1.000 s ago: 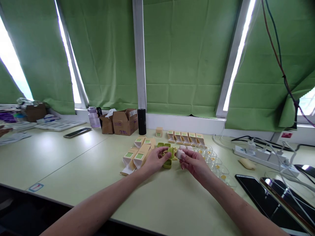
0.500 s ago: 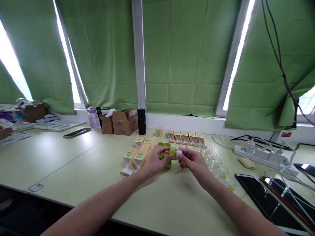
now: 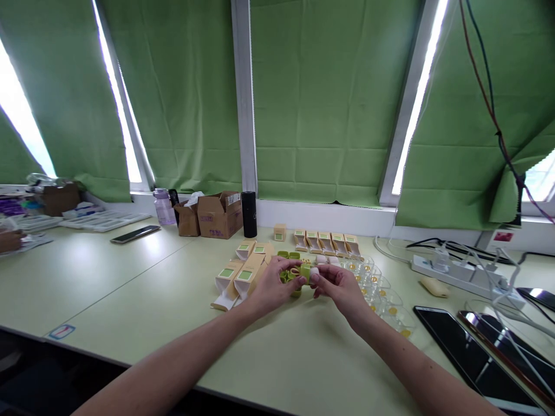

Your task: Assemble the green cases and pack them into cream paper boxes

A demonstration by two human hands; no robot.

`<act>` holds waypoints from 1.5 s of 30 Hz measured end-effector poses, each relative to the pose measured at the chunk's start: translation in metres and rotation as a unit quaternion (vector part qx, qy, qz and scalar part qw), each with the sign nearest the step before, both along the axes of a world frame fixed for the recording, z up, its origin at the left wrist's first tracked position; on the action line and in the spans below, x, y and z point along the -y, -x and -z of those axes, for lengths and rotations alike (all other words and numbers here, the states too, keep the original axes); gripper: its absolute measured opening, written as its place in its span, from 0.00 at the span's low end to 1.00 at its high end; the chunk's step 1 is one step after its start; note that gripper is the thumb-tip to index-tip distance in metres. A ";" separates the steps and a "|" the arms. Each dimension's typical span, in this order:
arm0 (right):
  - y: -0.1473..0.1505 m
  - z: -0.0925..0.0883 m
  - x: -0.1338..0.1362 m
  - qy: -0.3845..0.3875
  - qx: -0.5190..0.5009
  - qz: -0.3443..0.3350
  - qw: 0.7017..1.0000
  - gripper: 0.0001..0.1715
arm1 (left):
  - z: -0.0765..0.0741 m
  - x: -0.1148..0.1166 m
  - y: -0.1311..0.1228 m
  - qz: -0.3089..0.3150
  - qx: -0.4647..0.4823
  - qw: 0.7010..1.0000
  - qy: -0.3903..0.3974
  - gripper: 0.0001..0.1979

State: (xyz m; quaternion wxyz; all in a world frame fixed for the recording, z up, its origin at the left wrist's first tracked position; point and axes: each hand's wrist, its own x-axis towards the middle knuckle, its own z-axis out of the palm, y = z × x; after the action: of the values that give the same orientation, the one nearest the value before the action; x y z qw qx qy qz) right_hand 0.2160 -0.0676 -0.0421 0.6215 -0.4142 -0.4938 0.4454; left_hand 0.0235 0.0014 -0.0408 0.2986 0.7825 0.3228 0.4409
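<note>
Over the table, my left hand [image 3: 277, 284] pinches a small green cap-like piece [image 3: 305, 271] that has a thin loop on its side. From the other side, my right hand [image 3: 342, 288] grips a short white cylinder [image 3: 314, 275] whose end meets the green piece, partly inside it as far as I can tell. Behind my fingers stand several more green pieces [image 3: 295, 255], partly hidden by my left hand. Other white cylinders [image 3: 327, 260] lie just beyond my right hand. Clear cups with yellow spots [image 3: 392, 297] stand in rows right of that hand.
Open kraft boxes with green labels [image 3: 245, 275] lie left of my hands, and a row of them [image 3: 327, 242] lies behind. Further back are a closed box [image 3: 280, 232], cardboard cartons [image 3: 220, 216] and a black bottle [image 3: 249, 214]. Tablets [image 3: 459, 346] and a power strip [image 3: 466, 277] are right.
The white cylinder has gone closer into the green piece, so less of it shows. My right hand has shifted slightly left. At the far left, another person's hand has moved.
</note>
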 end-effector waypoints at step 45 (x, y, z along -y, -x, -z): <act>0.013 0.007 0.003 -0.042 -0.028 0.029 0.998 0.35 | -0.002 0.021 0.000 0.000 -0.072 0.974 -0.214 0.30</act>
State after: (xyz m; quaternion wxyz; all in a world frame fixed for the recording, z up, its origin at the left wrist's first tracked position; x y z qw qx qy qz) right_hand 0.2033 -0.0703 -0.0490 0.6647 -0.3890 -0.4824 0.4174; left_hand 0.0238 -0.0198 -0.0387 0.0998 0.8580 0.2413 0.4423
